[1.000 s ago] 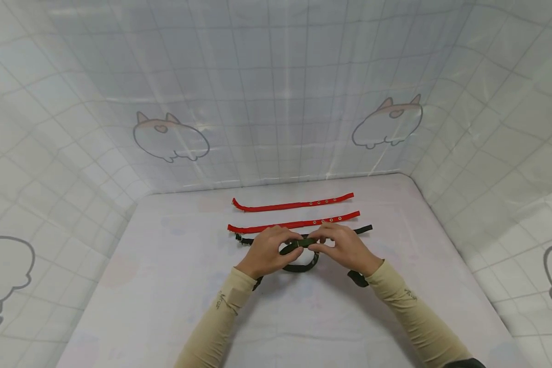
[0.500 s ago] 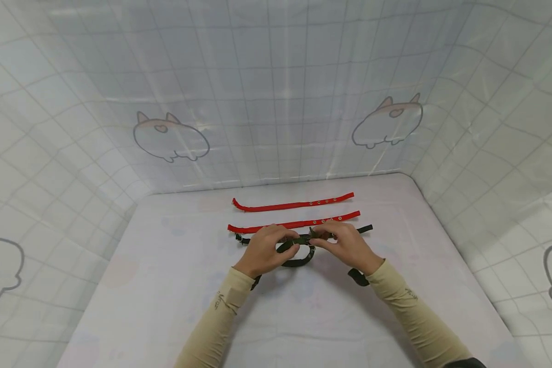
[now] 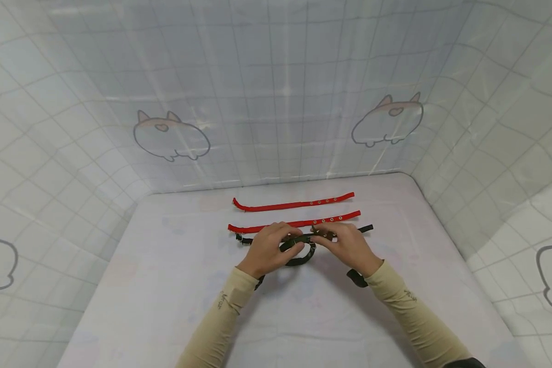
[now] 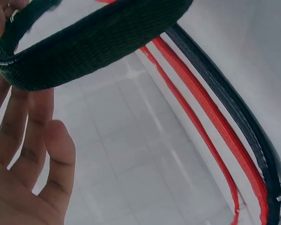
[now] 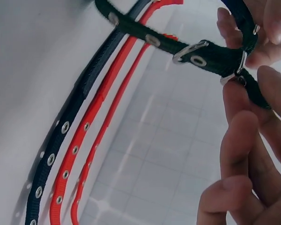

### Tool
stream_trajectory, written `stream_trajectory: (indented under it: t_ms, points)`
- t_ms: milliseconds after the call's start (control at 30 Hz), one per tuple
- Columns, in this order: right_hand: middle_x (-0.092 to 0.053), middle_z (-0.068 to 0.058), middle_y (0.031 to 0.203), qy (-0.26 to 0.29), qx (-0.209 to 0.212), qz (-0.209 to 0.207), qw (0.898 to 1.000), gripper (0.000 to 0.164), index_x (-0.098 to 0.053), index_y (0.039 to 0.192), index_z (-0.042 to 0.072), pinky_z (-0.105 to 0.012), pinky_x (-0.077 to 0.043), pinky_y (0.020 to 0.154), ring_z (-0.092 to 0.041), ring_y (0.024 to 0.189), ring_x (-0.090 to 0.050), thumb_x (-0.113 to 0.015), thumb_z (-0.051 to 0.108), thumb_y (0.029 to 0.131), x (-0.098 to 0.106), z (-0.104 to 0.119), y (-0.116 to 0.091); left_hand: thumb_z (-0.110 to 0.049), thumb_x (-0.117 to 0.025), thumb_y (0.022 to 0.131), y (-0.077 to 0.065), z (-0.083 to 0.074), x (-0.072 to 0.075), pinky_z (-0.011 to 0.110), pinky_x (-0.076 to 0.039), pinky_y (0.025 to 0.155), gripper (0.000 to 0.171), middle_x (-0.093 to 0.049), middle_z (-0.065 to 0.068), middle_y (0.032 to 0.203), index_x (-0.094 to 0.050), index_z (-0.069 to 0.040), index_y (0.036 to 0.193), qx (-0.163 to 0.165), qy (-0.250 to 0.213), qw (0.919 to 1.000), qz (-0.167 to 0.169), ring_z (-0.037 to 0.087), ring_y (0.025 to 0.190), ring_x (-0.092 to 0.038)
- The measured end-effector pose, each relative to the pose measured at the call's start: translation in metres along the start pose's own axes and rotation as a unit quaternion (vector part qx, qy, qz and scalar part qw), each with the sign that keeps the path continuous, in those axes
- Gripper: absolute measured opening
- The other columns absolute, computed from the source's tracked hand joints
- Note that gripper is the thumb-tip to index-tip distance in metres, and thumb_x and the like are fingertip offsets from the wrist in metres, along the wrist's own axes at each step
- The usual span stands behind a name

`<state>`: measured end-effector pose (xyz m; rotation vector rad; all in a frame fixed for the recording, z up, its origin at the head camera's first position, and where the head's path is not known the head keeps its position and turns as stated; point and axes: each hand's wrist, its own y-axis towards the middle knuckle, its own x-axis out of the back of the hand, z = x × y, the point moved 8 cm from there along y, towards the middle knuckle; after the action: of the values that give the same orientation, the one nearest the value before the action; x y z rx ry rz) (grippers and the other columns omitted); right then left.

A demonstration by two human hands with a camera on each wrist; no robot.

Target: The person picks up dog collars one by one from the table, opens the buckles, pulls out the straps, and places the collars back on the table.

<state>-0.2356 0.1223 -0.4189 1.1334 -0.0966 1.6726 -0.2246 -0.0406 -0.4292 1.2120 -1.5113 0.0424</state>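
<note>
A dark green eyeleted pet collar (image 3: 299,261) is bent into a loop between both hands, above the table. My left hand (image 3: 269,251) pinches it left of its buckle; in the left wrist view the collar's wide woven band (image 4: 98,49) crosses above the fingers. On the other side my right hand (image 3: 349,248) pinches a short strap end at the metal buckle (image 5: 230,77). In the right wrist view the eyeleted strap runs through the buckle area, beside a metal ring (image 5: 189,51). Fingers hide part of the buckle.
Behind the hands, a dark collar (image 3: 367,228) lies stretched out on the white table (image 3: 165,306). Beyond it lie two red collars, a nearer one (image 3: 257,228) and a farther one (image 3: 280,206), roughly parallel. Grid-patterned sheeting (image 3: 276,102) walls the table at back and sides.
The right fingers have shifted at the buckle, and a short strap end now stands up there. The loop looks slightly smaller than a second ago. The collars on the table have stayed put.
</note>
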Motion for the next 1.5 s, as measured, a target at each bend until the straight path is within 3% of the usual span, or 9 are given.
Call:
stream_trajectory:
  t_ms: [233, 533, 667, 1033, 1267, 1500]
  points:
    - [-0.063, 0.02, 0.082, -0.014, -0.002, -0.002, 1.0, 0.023, -0.071, 0.1, 0.024, -0.021, -0.043, 0.051, 0.001, 0.068, -0.053, -0.069, 0.039, 0.083, -0.001, 0.004, 0.001, -0.039, -0.06, 0.089, 0.009, -0.01, -0.002, 0.022, -0.045, 0.069, 0.019, -0.06, -0.013, 0.092, -0.071, -0.024, 0.093, -0.012, 0.028, 0.9995, -0.004, 0.003, 0.081, -0.052]
    - [-0.064, 0.021, 0.085, 0.002, 0.004, -0.008, 1.0, 0.019, -0.071, 0.098, 0.025, -0.021, -0.043, 0.055, 0.001, 0.069, -0.053, -0.072, 0.034, 0.081, -0.001, 0.009, 0.001, -0.038, -0.067, 0.084, 0.013, -0.012, -0.008, 0.021, -0.045, 0.067, 0.015, -0.064, -0.013, 0.089, -0.074, -0.025, 0.088, -0.023, 0.044, 0.9986, 0.019, 0.004, 0.078, -0.053]
    - [-0.064, 0.02, 0.085, 0.007, 0.009, -0.007, 1.0, 0.02, -0.071, 0.098, 0.023, -0.021, -0.045, 0.058, 0.001, 0.07, -0.054, -0.072, 0.034, 0.081, -0.001, 0.01, 0.002, -0.037, -0.068, 0.084, 0.014, -0.012, -0.009, 0.022, -0.046, 0.067, 0.014, -0.065, -0.013, 0.087, -0.074, -0.025, 0.086, -0.03, 0.046, 0.9984, 0.013, 0.004, 0.076, -0.055]
    - [-0.061, 0.018, 0.08, 0.01, 0.009, -0.014, 1.0, 0.021, -0.07, 0.097, 0.022, -0.022, -0.044, 0.056, -0.001, 0.069, -0.053, -0.07, 0.038, 0.082, 0.002, 0.013, 0.003, -0.03, -0.055, 0.086, 0.013, -0.006, -0.009, 0.023, -0.047, 0.065, 0.014, -0.063, -0.012, 0.086, -0.065, -0.022, 0.09, 0.009, 0.045, 0.9988, 0.017, 0.004, 0.074, -0.057]
    - [-0.062, 0.016, 0.08, 0.022, 0.021, -0.022, 0.999, 0.023, -0.07, 0.098, 0.019, -0.023, -0.045, 0.055, -0.001, 0.069, -0.055, -0.071, 0.035, 0.082, 0.005, 0.015, 0.003, -0.033, -0.052, 0.092, 0.014, -0.019, -0.012, 0.025, -0.047, 0.065, 0.025, -0.066, -0.009, 0.086, -0.072, -0.019, 0.099, -0.04, 0.075, 0.9953, 0.046, 0.007, 0.073, -0.055]
    - [-0.061, 0.016, 0.08, 0.038, 0.024, -0.021, 0.999, 0.024, -0.069, 0.1, 0.02, -0.022, -0.046, 0.055, -0.001, 0.067, -0.055, -0.072, 0.034, 0.081, 0.005, 0.017, 0.004, -0.047, -0.063, 0.086, 0.012, -0.023, -0.014, 0.023, -0.045, 0.067, 0.029, -0.064, -0.01, 0.084, -0.071, -0.021, 0.096, -0.061, 0.066, 0.9933, 0.073, 0.005, 0.075, -0.053]
